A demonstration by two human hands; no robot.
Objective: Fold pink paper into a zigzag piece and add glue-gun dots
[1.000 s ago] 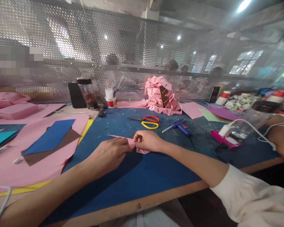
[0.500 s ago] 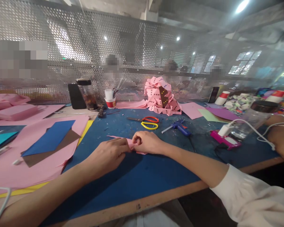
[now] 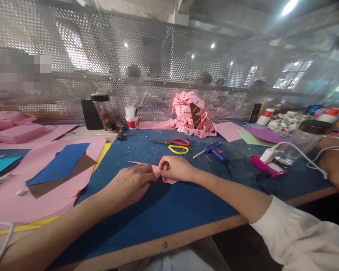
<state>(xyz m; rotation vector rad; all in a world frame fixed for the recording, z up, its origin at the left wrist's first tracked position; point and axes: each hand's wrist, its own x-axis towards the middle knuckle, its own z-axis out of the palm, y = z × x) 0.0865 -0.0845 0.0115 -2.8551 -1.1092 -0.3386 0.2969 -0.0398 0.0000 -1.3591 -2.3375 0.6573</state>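
A small piece of pink paper (image 3: 157, 171) is pinched between my two hands, low over the blue table top (image 3: 147, 222). My left hand (image 3: 134, 182) grips its left part with the fingers closed. From the right, my right hand (image 3: 176, 169) has thumb and fingers curled shut on the same paper. One pointed end shows behind the left fingers, and a corner shows under the right hand. Much of the paper is hidden by the fingers. Just beyond lie scissors (image 3: 178, 146) with red and yellow handles and a blue glue gun (image 3: 214, 151).
A pink paper construction with dots (image 3: 190, 114) stands near the perforated screen (image 3: 164, 56). Pink sheets (image 3: 17, 192) with blue and brown paper lie left. A jar (image 3: 104, 113) and paper cup (image 3: 132, 122) stand behind. Right are a pink power strip (image 3: 268, 166) and a co-worker's arm (image 3: 335, 162).
My right hand has shifted very slightly, and a little more of the pink paper shows under it. My left hand stays nearly in place.
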